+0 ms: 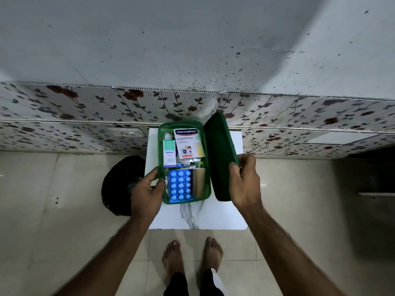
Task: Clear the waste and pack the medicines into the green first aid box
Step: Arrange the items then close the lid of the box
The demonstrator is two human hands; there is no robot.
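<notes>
Green first aid box [164,195] sits packed on the white table [222,214]: blue tablet strip [180,185] near, Hansaplast pack [187,143] far. My left hand [147,195] pinches its left wall; my right hand [245,184] grips the raised lid [220,154]. Swing lid leftward squarely, box braced, nothing proud.

A small white table [222,216] with a grey marble-like streak stands on a floor [64,242] of pale beige tiles. Behind it runs a wall [192,50] of plain grey-white, speckled with dark spots toward the right. A floral panel [74,107] with red flowers and dark leafy vines covers the wall's lower part. Light is dim and cool, with shadow darkening the right side of the floor.
</notes>
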